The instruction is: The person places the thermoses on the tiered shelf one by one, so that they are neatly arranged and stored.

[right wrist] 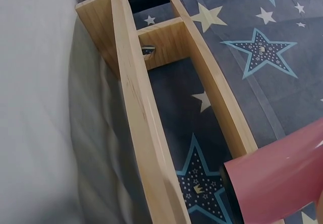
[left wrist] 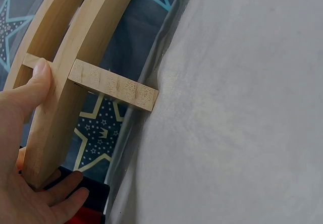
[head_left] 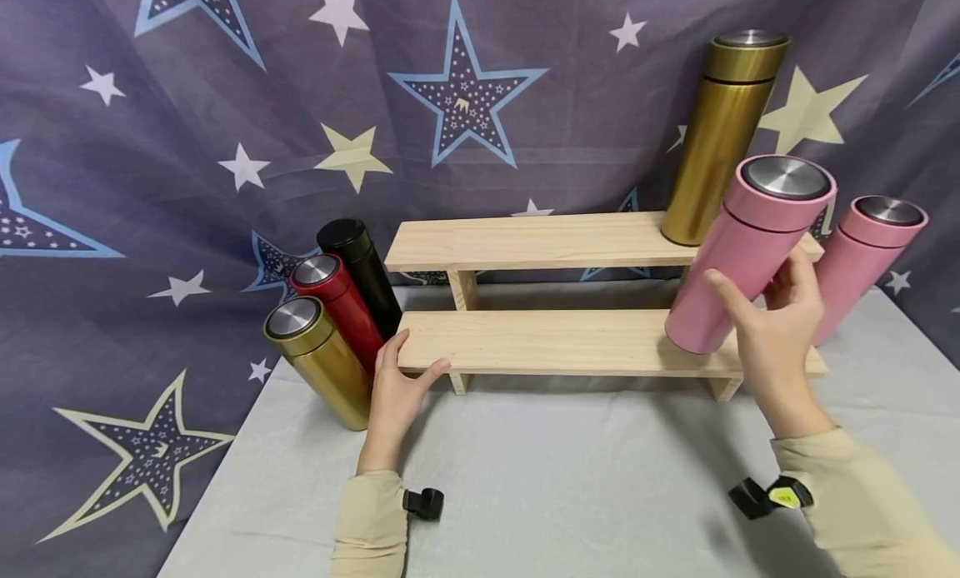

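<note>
My right hand (head_left: 780, 332) grips a large pink thermos (head_left: 750, 249) with a steel-topped lid, thumb on its near side. In the head view it overlaps the right part of the lower shelf; the right wrist view shows the base of this pink thermos (right wrist: 282, 178) beside the wooden rack. My left hand (head_left: 397, 386) holds the left end of the two-tier wooden rack (head_left: 540, 341) at its lower board. In the left wrist view the thumb lies on the board (left wrist: 63, 113) and the fingers curl round its end. A tall gold thermos (head_left: 723, 137) stands on the upper shelf's right end.
Left of the rack stand a black thermos (head_left: 363, 270), a red thermos (head_left: 341, 307) and a shorter gold thermos (head_left: 322, 366). Another pink thermos (head_left: 862, 261) stands at the right end. Behind everything hangs a star-patterned cloth (head_left: 525, 53); a pale cloth (head_left: 570, 478) covers the table.
</note>
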A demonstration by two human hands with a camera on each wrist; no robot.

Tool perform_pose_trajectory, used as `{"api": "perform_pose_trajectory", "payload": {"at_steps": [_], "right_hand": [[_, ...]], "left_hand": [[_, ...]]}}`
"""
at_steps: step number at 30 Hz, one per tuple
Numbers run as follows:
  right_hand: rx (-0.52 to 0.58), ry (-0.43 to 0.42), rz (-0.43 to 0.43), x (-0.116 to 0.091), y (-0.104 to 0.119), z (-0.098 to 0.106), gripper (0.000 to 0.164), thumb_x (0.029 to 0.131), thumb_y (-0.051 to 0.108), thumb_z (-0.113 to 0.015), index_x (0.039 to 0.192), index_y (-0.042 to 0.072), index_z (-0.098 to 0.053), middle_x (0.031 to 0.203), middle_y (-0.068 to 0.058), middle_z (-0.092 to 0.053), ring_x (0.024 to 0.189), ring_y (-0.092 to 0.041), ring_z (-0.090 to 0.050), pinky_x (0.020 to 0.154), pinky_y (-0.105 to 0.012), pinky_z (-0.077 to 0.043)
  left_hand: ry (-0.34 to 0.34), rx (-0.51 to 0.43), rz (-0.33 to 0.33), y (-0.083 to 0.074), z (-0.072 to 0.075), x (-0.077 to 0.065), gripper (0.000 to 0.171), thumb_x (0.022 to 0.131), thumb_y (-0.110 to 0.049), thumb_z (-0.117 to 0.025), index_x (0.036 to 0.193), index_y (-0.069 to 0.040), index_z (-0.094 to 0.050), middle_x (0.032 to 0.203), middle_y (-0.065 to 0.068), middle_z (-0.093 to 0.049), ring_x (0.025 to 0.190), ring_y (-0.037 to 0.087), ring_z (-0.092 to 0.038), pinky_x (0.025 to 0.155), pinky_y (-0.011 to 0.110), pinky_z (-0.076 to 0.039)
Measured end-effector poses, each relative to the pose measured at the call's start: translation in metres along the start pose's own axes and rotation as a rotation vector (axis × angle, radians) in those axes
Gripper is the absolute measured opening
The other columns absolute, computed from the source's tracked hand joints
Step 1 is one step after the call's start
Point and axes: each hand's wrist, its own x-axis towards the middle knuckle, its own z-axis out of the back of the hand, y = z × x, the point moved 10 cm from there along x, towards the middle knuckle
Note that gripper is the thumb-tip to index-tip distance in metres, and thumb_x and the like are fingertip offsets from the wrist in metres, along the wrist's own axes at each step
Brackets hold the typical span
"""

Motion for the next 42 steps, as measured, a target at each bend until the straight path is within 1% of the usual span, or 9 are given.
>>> {"api": "perform_pose_trajectory", "payload": {"at_steps": [9,12,17,26,30,36,42], "right_hand": [[-0.053,0.031,0.002,-0.003,-0.004,-0.017,0.059,0.072,-0.004,-0.081,0.127,0.007,-0.062,0.116,-0.008,-0.063,0.099,-0.018,-0.059,0.086,-0.022,-0.045],[-0.029,0.047,0.009,-0.004,-0.004,-0.025,0.059,0.072,-0.004,-0.081,0.126,0.007,-0.062,0.114,-0.008,-0.064,0.097,-0.018,-0.059,0.083,-0.022,-0.045],[0.009,0.08,0.012,-0.005,-0.004,-0.039,0.06,0.072,-0.004,-0.082,0.128,0.006,-0.061,0.115,-0.009,-0.063,0.1,-0.019,-0.058,0.084,-0.023,-0.044],[-0.017,0.121,-0.016,-0.013,-0.007,-0.058,0.06,0.073,-0.005,-0.081,0.128,0.009,-0.062,0.113,-0.008,-0.064,0.1,-0.021,-0.058,0.083,-0.024,-0.046],[-0.055,0.141,-0.006,-0.016,-0.007,-0.065,0.06,0.074,-0.004,-0.08,0.13,0.01,-0.061,0.113,-0.008,-0.064,0.099,-0.021,-0.059,0.084,-0.024,-0.046],[-0.149,0.163,-0.005,-0.019,-0.011,-0.072,0.063,0.076,-0.002,-0.08,0.134,0.012,-0.059,0.113,0.001,-0.064,0.101,-0.018,-0.059,0.084,-0.025,-0.045],[-0.146,0.191,0.01,-0.019,-0.01,-0.079,0.065,0.076,-0.003,-0.08,0.135,0.009,-0.058,0.116,0.003,-0.063,0.102,-0.017,-0.058,0.085,-0.026,-0.044]], "left_hand": [[0.003,0.003,0.008,0.0,0.0,0.0,0.087,0.08,-0.038,-0.084,0.15,-0.01,-0.04,0.153,0.015,-0.033,0.14,0.033,-0.034,0.112,0.051,-0.03],[0.001,0.005,0.01,0.0,0.0,-0.001,0.086,0.08,-0.038,-0.084,0.15,-0.01,-0.04,0.153,0.015,-0.033,0.14,0.034,-0.034,0.112,0.051,-0.03],[-0.003,0.007,0.009,0.0,0.0,0.0,0.087,0.08,-0.038,-0.084,0.15,-0.01,-0.04,0.153,0.015,-0.033,0.14,0.034,-0.035,0.111,0.051,-0.03],[-0.003,0.007,0.009,0.001,0.001,-0.001,0.088,0.08,-0.039,-0.084,0.15,-0.01,-0.04,0.153,0.015,-0.033,0.14,0.034,-0.035,0.111,0.051,-0.031],[0.0,0.005,0.009,0.001,0.0,0.0,0.088,0.08,-0.039,-0.084,0.15,-0.01,-0.039,0.153,0.015,-0.033,0.14,0.034,-0.035,0.111,0.051,-0.03],[0.001,0.007,0.006,0.001,0.0,0.0,0.088,0.08,-0.039,-0.083,0.15,-0.009,-0.039,0.153,0.015,-0.033,0.14,0.034,-0.035,0.111,0.051,-0.031],[0.003,0.013,0.001,0.003,-0.001,0.001,0.089,0.08,-0.042,-0.083,0.15,-0.01,-0.04,0.153,0.016,-0.033,0.14,0.034,-0.034,0.112,0.052,-0.03]]}}
